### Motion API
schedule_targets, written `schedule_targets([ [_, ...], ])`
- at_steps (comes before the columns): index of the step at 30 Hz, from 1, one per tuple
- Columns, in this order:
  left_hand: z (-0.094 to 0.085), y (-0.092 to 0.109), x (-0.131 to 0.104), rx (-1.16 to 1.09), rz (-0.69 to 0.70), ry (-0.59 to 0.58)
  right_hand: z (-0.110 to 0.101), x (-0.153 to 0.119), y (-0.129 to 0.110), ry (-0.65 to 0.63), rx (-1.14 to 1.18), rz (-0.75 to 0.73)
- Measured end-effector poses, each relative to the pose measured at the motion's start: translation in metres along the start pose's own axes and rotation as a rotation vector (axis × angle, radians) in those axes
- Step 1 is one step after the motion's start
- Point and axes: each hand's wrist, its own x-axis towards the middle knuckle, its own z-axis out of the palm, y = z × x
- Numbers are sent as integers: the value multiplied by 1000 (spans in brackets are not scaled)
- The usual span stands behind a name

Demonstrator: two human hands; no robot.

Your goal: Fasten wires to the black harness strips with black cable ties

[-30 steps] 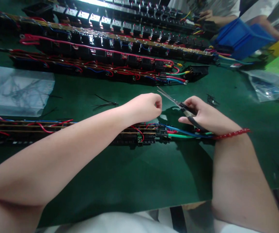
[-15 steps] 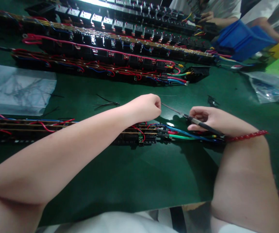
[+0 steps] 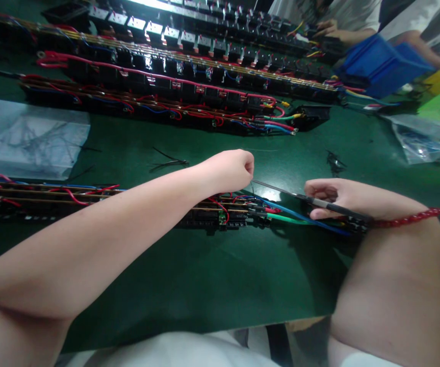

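My left hand (image 3: 235, 171) is closed just above the right part of the near wired strip (image 3: 223, 211); what its fingertips pinch is hidden. My right hand (image 3: 330, 198), with a red bead bracelet at the wrist, is wrapped round a long thin tool (image 3: 330, 205) with a dark handle. The tool's slender metal shaft points left, its tip close beneath my left fingers. Below it, blue and green cables (image 3: 286, 217) run right from the strip's end, partly under my right hand.
Several long black wired assemblies (image 3: 158, 84) lie across the back. At left is a plastic bag (image 3: 32, 140) of dark ties, with loose ties (image 3: 170, 162) beside it. A blue bin (image 3: 384, 63) stands back right, near another person's hand (image 3: 327, 26). A clear bag (image 3: 422, 140) lies at right.
My right hand has moved right and slightly down with the tool, whose tip now sits lower beside my left hand. My left hand has hardly moved.
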Motion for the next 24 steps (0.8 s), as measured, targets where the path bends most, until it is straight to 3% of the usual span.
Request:
schedule_targets([
  [9,1,3,0,6,29,14,1,-1,-8,-98,12,22],
  [24,-2,7,-4,-99,27,-31,2,-4,-5,-10,52,46],
])
